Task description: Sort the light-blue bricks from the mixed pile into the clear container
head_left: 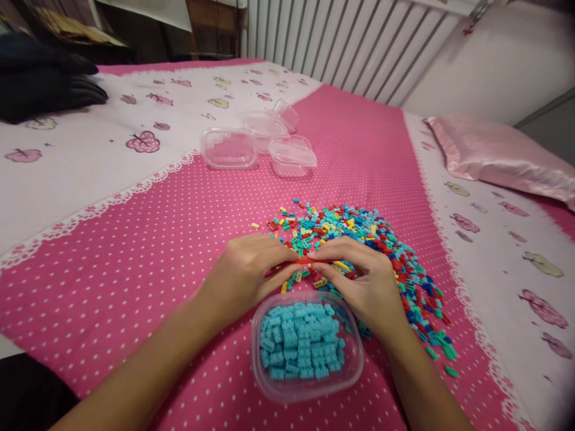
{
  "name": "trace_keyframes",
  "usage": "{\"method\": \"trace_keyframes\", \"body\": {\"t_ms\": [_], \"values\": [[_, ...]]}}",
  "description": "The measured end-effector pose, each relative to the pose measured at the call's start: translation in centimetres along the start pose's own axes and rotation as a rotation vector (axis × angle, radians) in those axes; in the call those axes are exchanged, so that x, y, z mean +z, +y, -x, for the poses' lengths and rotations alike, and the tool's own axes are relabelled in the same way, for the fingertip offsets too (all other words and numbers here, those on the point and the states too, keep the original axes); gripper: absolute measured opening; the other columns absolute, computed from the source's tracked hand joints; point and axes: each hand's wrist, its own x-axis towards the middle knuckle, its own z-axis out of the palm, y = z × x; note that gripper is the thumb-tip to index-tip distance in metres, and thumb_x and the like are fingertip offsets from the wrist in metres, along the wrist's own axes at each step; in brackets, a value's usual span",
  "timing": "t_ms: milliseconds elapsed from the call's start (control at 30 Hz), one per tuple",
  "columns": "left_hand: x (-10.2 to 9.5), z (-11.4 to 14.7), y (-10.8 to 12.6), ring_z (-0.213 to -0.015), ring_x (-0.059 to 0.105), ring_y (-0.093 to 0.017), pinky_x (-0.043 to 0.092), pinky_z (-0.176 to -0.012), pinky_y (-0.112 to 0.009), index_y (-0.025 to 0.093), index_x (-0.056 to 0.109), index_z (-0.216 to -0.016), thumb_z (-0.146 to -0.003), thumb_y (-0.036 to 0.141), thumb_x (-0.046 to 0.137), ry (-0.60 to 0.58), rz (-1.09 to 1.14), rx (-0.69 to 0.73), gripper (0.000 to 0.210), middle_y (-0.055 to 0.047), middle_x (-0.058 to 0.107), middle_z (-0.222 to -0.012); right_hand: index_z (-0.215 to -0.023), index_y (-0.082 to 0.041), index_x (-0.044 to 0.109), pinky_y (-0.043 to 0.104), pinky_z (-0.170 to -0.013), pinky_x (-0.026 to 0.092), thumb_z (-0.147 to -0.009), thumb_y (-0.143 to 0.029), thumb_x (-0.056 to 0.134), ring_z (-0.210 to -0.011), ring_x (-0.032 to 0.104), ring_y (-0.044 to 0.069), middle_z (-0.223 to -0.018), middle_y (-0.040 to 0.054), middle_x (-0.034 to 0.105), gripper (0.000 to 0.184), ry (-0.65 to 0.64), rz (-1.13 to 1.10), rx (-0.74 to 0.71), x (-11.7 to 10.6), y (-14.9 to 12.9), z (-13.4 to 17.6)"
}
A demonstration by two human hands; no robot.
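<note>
Both hands meet over the near edge of a loose pile of small building bricks (359,221) in red, blue, green, yellow and light blue. Between the fingertips is a thin red building brick piece (304,261); its exact shape is mostly covered. My left hand (251,263) pinches its left end. From the other side, my right hand (366,275) pinches the right end. Just below the hands sits a clear plastic tub (309,392), lidless, holding many light-blue bricks (300,341), some joined in rows.
Several clear plastic tubs and lids (229,149) lie farther back on the pink dotted bedspread (148,239). A pink satin pillow (498,152) lies at right, a black garment (40,78) at far left. A white radiator (332,42) stands behind the bed.
</note>
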Motion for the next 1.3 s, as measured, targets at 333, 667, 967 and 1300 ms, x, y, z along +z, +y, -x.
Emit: {"method": "trace_keyframes", "body": {"t_ms": [333,667,967,1300], "values": [[0.09,-0.14,0.25,-0.07,0.069,-0.015,0.051,-0.068,-0.028,0.017,0.075,-0.094,-0.092,0.029,0.072,0.055,-0.068,0.013,0.013,-0.001,0.077,-0.082,-0.093,-0.023,0.079,0.027,-0.079,0.058,-0.086,-0.013,0.076,-0.085,0.073,0.015,-0.09,0.0007,0.079,0.012,-0.012,-0.012,0.021,0.16,-0.12,0.01],[0.11,-0.13,0.38,-0.065,0.068,-0.013,0.049,-0.062,-0.025,0.015,0.074,-0.089,-0.095,0.029,0.068,0.045,-0.003,-0.004,0.016,0.0,0.075,-0.075,-0.09,-0.021,0.079,0.025,-0.075,0.058,-0.084,-0.012,0.076,-0.081,0.072,0.014,-0.087,0.0012,0.079,0.012,-0.03,-0.029,0.022,0.24,-0.31,-0.08],[0.08,-0.16,0.36,-0.064,0.066,-0.013,0.049,-0.061,-0.024,0.015,0.074,-0.088,-0.096,0.03,0.066,0.038,0.008,0.005,0.019,-0.001,0.073,-0.073,-0.09,-0.022,0.079,0.026,-0.077,0.058,-0.084,-0.013,0.078,-0.083,0.072,0.014,-0.088,0.0012,0.079,0.011,-0.029,-0.03,0.022,0.32,-0.16,-0.07],[-0.11,-0.08,0.54,-0.062,0.064,-0.012,0.047,-0.06,-0.024,0.016,0.074,-0.088,-0.094,0.027,0.069,0.057,-0.026,0.026,0.013,0.0,0.074,-0.073,-0.09,-0.023,0.079,0.029,-0.073,0.059,-0.085,-0.014,0.076,-0.08,0.072,0.016,-0.087,0.0017,0.079,0.011,-0.048,-0.052,0.064,0.23,-0.6,-0.1]]}}
